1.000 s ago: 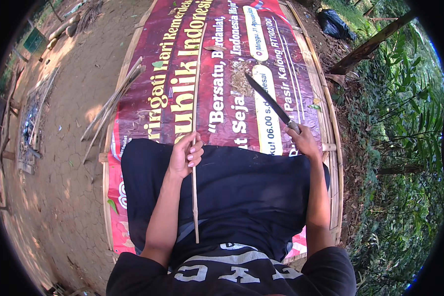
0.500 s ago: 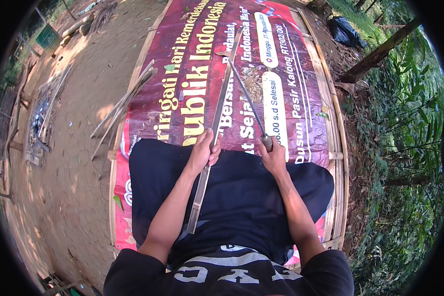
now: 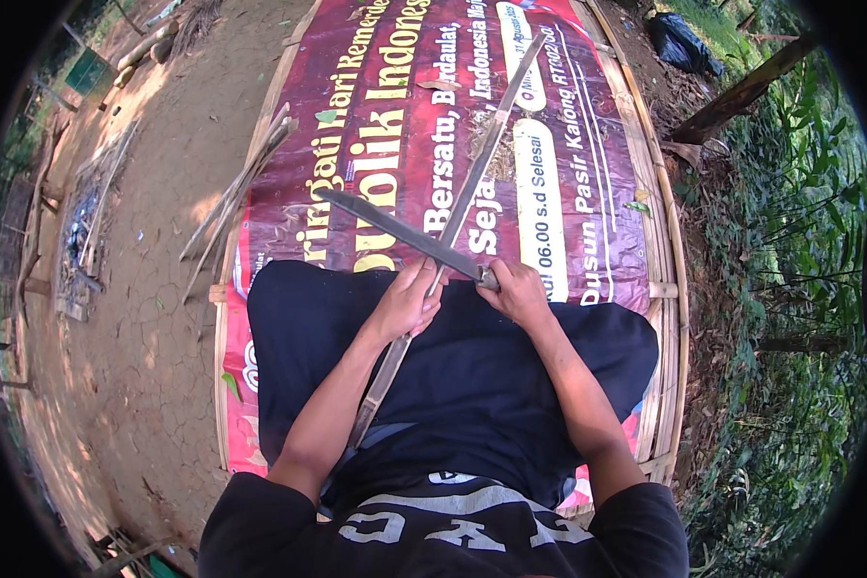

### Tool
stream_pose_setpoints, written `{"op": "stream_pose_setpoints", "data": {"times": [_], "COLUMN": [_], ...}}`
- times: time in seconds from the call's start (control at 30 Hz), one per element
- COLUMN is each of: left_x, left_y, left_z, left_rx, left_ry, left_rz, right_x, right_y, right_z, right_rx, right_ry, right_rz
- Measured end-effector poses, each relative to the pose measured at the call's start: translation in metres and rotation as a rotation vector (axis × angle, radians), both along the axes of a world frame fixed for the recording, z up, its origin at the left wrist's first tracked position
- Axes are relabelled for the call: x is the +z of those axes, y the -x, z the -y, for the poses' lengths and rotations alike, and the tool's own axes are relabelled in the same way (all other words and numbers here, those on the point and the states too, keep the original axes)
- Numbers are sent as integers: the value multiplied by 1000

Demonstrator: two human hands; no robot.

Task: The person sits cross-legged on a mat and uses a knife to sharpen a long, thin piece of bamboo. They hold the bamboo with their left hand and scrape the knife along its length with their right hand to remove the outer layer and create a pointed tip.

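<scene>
Gripping long bamboo strip (image 3: 472, 183), left hand (image 3: 407, 301) closed around it; right hand (image 3: 518, 291) clenched on knife (image 3: 395, 229), blade pointing 10 o'clock across strip, above red banner (image 3: 588, 193).

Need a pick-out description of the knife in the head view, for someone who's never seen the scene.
Start at the big red printed banner spread over the bamboo platform, then find the person's dark-clothed lap at its near edge. The long dark metal blade juts left and away from the right hand. Unlike the pale bamboo strip it crosses, it is flat, grey and broad.
</scene>
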State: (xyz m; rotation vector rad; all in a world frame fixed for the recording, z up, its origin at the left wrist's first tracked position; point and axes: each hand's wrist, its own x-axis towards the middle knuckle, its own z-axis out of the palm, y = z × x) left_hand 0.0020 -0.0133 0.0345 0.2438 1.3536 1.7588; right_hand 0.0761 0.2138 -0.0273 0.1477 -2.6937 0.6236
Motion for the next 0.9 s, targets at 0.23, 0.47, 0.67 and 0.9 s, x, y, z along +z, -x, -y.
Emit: {"op": "stream_pose_setpoints", "data": {"times": [0.23, 0.47, 0.67, 0.9], "left_x": [-6, -6, -3, -9], "left_y": [-3, -4, -2, -1], "left_z": [-3, 2, 1, 3], "left_rx": [-63, -101, -78, -94], "left_ry": [1, 3, 25, 18], "left_rz": [31, 51, -22, 52], "right_x": [6, 3, -12, 7], "right_y": [8, 1, 4, -4], "right_z": [-29, -7, -31, 4], "right_rx": [-301, 96, -26, 73], "right_ry": [192, 116, 23, -9], "right_rz": [223, 39, 28, 4]}}
